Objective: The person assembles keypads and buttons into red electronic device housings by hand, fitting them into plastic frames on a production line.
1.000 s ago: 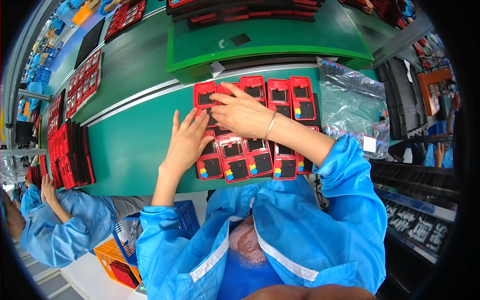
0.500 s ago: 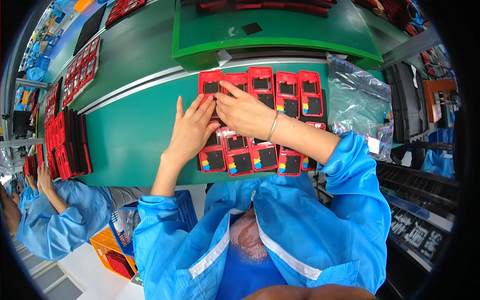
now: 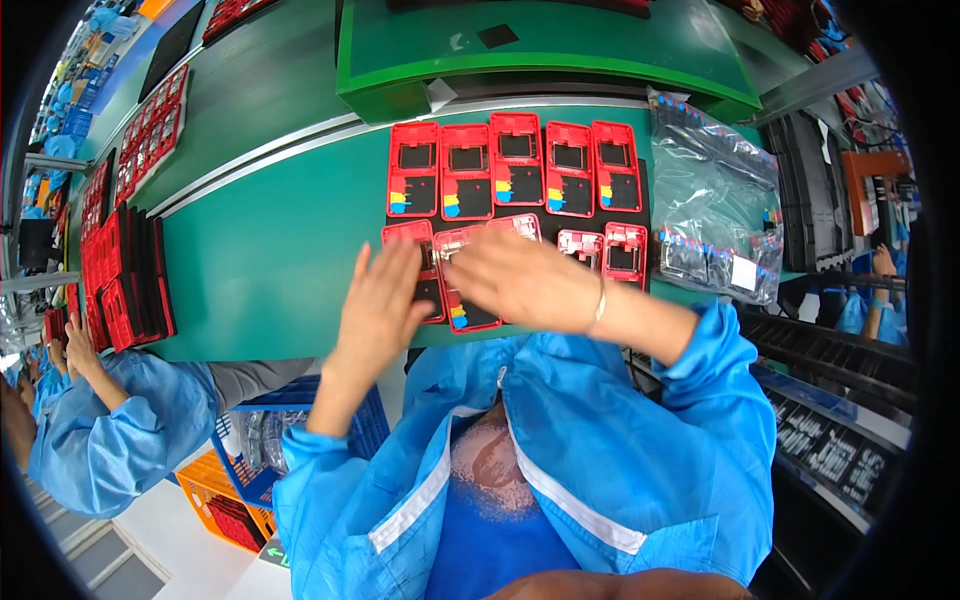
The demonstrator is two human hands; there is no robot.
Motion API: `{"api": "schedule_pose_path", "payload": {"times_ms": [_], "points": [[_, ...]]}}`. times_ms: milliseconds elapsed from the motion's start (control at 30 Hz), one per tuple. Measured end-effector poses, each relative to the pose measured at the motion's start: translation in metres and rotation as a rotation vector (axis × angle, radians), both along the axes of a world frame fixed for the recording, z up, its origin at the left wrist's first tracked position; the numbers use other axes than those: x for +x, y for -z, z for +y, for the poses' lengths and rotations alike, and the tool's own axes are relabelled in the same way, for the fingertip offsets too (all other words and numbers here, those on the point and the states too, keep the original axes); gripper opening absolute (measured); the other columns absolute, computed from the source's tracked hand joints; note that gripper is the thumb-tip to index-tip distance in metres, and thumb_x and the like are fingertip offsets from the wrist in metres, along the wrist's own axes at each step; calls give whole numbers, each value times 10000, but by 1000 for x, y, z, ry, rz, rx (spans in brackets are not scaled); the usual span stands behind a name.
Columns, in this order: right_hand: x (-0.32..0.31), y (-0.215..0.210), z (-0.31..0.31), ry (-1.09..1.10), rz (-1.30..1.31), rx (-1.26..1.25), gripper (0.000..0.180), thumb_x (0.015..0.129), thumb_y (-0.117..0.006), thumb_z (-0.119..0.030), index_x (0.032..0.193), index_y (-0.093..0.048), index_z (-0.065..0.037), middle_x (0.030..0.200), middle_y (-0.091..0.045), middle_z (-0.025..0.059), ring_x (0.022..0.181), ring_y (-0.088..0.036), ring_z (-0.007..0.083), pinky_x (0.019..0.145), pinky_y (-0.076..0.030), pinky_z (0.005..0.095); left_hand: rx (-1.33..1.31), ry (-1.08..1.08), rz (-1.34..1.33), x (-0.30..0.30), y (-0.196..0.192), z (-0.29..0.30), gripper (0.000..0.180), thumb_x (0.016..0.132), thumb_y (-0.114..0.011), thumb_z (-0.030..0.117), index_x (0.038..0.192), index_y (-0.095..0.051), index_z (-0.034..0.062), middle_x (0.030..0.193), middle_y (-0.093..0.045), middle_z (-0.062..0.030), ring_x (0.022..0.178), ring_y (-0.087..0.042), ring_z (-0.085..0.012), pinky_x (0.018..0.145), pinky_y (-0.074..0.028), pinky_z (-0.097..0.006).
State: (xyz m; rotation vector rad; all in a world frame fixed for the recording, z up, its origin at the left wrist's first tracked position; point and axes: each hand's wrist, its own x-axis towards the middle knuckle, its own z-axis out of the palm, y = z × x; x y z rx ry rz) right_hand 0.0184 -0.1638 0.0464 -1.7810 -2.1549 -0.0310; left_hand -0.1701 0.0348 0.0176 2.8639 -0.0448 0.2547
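Two rows of red plastic device casings (image 3: 413, 182) lie on a black tray (image 3: 646, 190) on the green table, each with a window and a black panel; yellow and blue patches show on several. My left hand (image 3: 378, 300) is over the near row's left casing (image 3: 430, 288), palm down with fingers stretched out. Beside it, my right hand (image 3: 525, 282), slightly smeared by motion, spans the middle of the near row with its fingers extended. They hide parts of several near casings; whether they touch them I cannot tell. Neither hand grips anything.
A clear plastic bag (image 3: 715, 190) of dark parts lies right of the casings. A green raised shelf (image 3: 560, 75) stands behind. Stacked red and black trays (image 3: 125, 280) are at far left, near another person's hand (image 3: 82, 345). A blue crate (image 3: 360, 420) stands below the table.
Both hands have moved from the far row toward me, over the near row. The far row's casings are now uncovered, and my right hand covers part of the near row.
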Motion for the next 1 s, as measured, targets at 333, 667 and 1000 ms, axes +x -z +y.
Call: {"api": "schedule_pose_path", "payload": {"times_ms": [333, 667, 1000], "points": [[-68, 43, -33, 187, -166, -16, 502, 912, -577, -215, 1332, -617, 58, 1363, -610, 195, 1311, -563, 325, 1162, -437, 448, 88, -104, -11, -33, 39, -58, 752, 913, -741, 329, 1484, -480, -85, 1567, -433, -313, 1497, -380, -477, 1227, -318, -613], [-74, 50, -80, 523, -98, -45, 593, 938, -679, -329, 1396, -595, 39, 1510, -547, 189, 1427, -487, 316, 1234, -331, 567, -73, -179, -8, -38, 38, -67, 737, 970, -704, 231, 1575, -388, -45, 1663, -347, -251, 1572, -275, -438, 1269, -128, -647], [-53, 49, -74, 484, 129, 9, 550, 837, -756, -261, 1304, -626, -1, 1354, -580, 154, 1346, -521, 333, 1238, -349, 555, -146, 46, -159, -2, 33, -105, 642, 950, -720, 165, 1524, -494, -14, 1602, -459, -217, 1518, -387, -432, 1231, -164, -719]]}}
